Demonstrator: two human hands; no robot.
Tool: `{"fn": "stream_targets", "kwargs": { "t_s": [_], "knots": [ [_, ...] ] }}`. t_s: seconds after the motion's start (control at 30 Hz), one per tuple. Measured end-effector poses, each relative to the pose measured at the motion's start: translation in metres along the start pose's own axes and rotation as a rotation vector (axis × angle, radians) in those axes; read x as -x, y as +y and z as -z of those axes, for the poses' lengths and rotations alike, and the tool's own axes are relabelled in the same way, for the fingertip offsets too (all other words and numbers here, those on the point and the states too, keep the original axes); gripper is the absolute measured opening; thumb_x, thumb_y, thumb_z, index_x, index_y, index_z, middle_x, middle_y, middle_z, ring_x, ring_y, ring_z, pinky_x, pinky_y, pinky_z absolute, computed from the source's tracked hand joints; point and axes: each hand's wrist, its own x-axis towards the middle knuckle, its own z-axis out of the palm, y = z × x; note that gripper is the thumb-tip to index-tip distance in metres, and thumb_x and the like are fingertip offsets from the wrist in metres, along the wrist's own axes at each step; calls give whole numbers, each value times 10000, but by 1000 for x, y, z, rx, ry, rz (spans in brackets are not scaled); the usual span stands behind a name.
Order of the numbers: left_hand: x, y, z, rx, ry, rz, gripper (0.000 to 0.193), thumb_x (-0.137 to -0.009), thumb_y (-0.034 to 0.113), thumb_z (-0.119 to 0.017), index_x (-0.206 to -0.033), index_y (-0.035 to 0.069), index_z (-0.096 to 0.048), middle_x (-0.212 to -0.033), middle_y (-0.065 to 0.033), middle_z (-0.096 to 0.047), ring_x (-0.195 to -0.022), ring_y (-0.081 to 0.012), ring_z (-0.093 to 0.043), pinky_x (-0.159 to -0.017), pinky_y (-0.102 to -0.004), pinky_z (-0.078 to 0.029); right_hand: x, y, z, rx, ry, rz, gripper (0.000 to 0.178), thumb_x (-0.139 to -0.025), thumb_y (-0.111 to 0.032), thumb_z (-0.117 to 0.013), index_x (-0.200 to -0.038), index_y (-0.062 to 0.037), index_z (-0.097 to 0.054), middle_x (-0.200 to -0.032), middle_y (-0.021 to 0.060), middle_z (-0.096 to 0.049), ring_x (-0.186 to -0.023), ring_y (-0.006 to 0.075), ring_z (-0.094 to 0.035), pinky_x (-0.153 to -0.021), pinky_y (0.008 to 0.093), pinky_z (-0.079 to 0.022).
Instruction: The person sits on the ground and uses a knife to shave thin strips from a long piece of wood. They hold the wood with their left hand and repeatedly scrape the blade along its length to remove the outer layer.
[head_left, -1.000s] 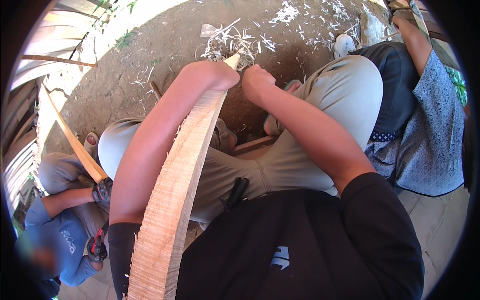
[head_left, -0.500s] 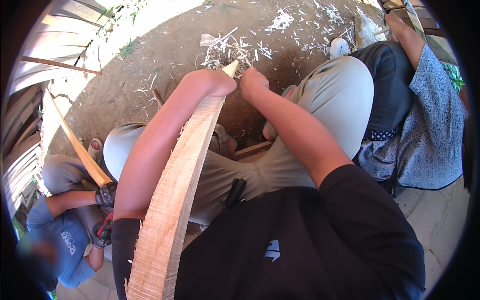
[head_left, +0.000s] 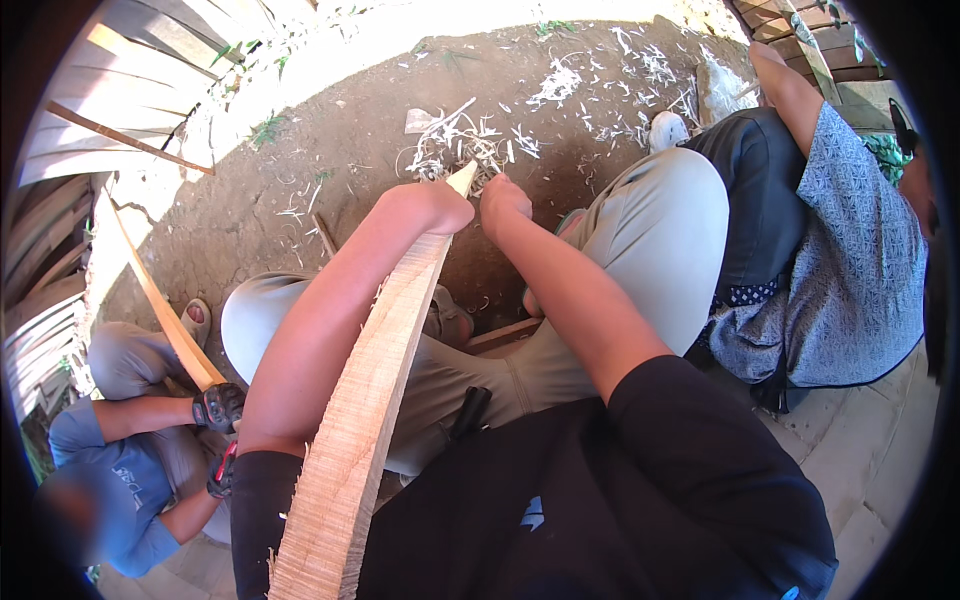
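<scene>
A long, pale wooden plank (head_left: 345, 440) slants from the lower edge up and away from me, resting along my left arm. Its sides are rough-sawn, and the far end narrows to a smooth point. My left hand (head_left: 440, 207) is wrapped over the plank just below that pointed tip, its fingers mostly hidden. Close beside the tip, on the right, my right hand (head_left: 506, 200) is closed in a fist. Whatever it grips is hidden by the hand. Curly wood shavings (head_left: 455, 145) lie on the ground just beyond the tip.
At left, a person in dark gloves (head_left: 218, 408) holds another long curved wooden piece (head_left: 165, 305). A person in a patterned grey garment (head_left: 860, 260) sits close at my right. More shavings (head_left: 558, 82) and a whitish block (head_left: 725, 95) lie on the dirt. A wooden slatted wall (head_left: 130, 85) stands at left.
The whole view has shifted, so hands and plank tip appear lower. Both hands keep their hold near the tip. The gloved person's hands have changed position slightly.
</scene>
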Motion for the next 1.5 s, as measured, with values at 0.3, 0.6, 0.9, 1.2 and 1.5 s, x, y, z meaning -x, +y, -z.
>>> {"fn": "stream_targets", "kwargs": {
  "t_s": [0.3,0.6,0.9,1.2,1.5],
  "knots": [
    [-5,-7,-2,80,-5,-16,493,-812,226,-439,-1234,10,-576,-1268,-196,-567,-1164,-309,-562,-942,-383,-446,-35,-19,-5,112,32,67,393,-899,-176,-554,-1257,-40,-466,-1130,125,-647,-962,290,-668,-585,517,-550],
    [-2,-11,2,105,-75,-8,492,-811,209,-432,-1231,-6,-573,-1269,-210,-561,-1164,-315,-561,-945,-392,-437,-65,0,-35,126,92,150,336,-933,-160,-466,-1234,-12,-465,-1075,185,-667,-920,314,-687,-629,502,-560],
    [-5,-10,5,-4,-86,-19,513,-830,226,-399,-1285,37,-542,-1315,-191,-530,-1185,-318,-539,-964,-398,-420,-65,2,36,604,-172,617,262,-722,-32,-600,-965,-15,-698,-1025,207,-669,-966,356,-656,-761,444,-533],
    [1,-11,7,-3,-108,-47,532,-829,213,-401,-1313,13,-498,-1322,-194,-521,-1190,-318,-530,-959,-396,-426,11,-16,126,820,-211,581,277,-740,-40,-589,-991,-27,-705,-1052,165,-678,-961,334,-664,-746,436,-532],
    [0,-7,7,9,-85,-23,541,-826,195,-394,-1333,27,-481,-1328,-199,-515,-1197,-326,-525,-963,-403,-421,23,5,117,758,-215,565,282,-836,-120,-555,-1080,-68,-686,-1125,105,-668,-1018,265,-655,-827,393,-526]
  ]
}}
